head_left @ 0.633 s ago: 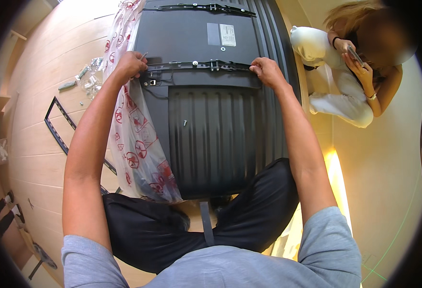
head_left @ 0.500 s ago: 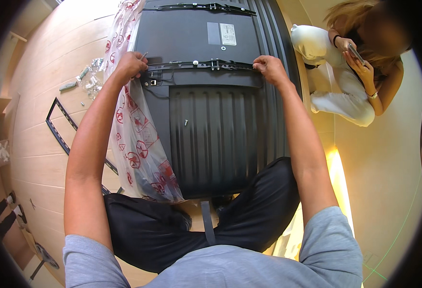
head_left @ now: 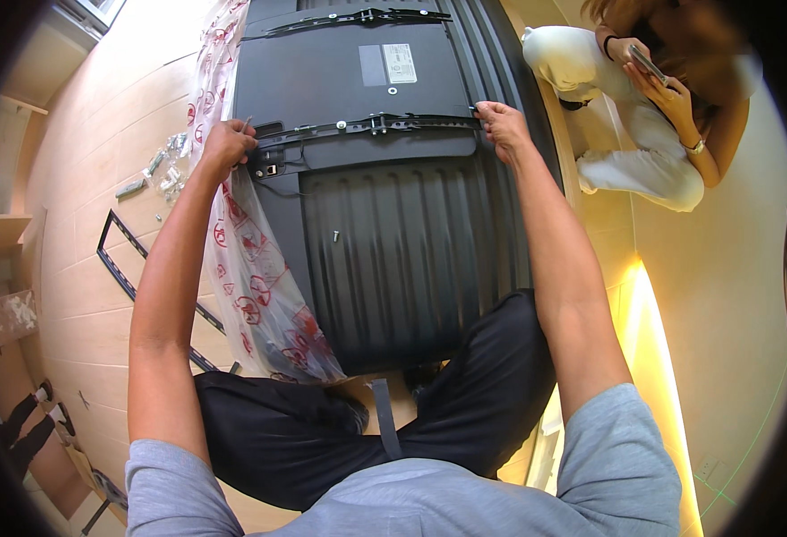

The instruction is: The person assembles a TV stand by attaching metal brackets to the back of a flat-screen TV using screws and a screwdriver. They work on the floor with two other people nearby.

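Note:
The black back of a flat television (head_left: 322, 76) lies in front of me, its ribbed lower part towards my knees. A long black mounting bracket (head_left: 409, 123) runs crosswise over it. My left hand (head_left: 226, 145) is closed at the bracket's left end, beside a recess with sockets; a thin metal piece sticks up from the fingers. At the bracket's right end my right hand (head_left: 504, 130) pinches with thumb and fingertips, which partly hide what they grip. A second bracket (head_left: 358, 18) lies across the far part. One loose screw (head_left: 335, 236) rests on the ribbed surface.
Clear plastic wrap with red print (head_left: 248, 268) lines the television's left side. On the wooden floor are a black metal frame (head_left: 125, 285), bags of hardware (head_left: 172, 170) and a grey-green tool (head_left: 130, 190). At the right a person (head_left: 622, 134) crouches with a phone (head_left: 647, 63).
My view has shifted, so the television appears slightly further left. Relative to it, my right hand has moved a little to the right. My left hand stays at the bracket's left end.

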Available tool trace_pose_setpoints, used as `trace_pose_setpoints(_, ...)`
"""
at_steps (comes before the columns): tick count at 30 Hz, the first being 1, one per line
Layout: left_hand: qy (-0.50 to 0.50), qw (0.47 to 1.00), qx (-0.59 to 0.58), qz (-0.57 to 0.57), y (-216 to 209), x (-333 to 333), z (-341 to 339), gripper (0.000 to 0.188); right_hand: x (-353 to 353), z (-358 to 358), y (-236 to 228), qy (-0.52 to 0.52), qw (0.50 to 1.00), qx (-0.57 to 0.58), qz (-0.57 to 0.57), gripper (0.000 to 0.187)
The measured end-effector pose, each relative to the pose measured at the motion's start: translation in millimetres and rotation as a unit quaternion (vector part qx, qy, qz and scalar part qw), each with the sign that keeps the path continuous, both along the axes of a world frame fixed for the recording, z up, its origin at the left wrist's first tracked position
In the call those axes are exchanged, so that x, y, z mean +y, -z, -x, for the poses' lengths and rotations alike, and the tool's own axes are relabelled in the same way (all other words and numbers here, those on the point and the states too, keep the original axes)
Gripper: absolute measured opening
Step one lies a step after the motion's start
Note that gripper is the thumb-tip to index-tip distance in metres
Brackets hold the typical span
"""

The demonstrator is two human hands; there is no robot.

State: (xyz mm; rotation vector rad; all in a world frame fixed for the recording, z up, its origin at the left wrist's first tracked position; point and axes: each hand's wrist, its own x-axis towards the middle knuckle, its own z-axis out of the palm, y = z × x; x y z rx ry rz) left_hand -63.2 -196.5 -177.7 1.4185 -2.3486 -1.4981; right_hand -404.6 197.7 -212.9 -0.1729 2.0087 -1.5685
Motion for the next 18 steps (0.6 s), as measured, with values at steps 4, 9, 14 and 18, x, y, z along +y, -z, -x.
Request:
trace_pose_setpoints(4, -0.014, 1.000, 0.012, -0.020, 0.2, -1.2, -1.9, 0.022, -0.5, -11.1, -1.5, 0.068, 0.978, -0.136, 0.144, 0.016)
trace_pose_setpoints(9, -0.009, 0.999, 0.007, -0.037, 1.9, -5.1, -3.8, 0.023, -6.1, -6.9, 4.0, 0.045, 0.976, -0.116, 0.181, 0.016)
trace_pose_setpoints(14, 0.001, 1.000, 0.008, -0.004, 8.1, -3.6, 0.6, 0.020, -3.0, 1.5, 15.6, 0.029, 0.982, -0.098, 0.159, 0.023)
trace_pose_setpoints(18, 0.069, 0.965, -0.070, 0.241, -5.8, 2.3, 3.6, 0.018, -0.5, 5.6, 19.1, 0.032, 0.980, -0.112, 0.161, 0.027)
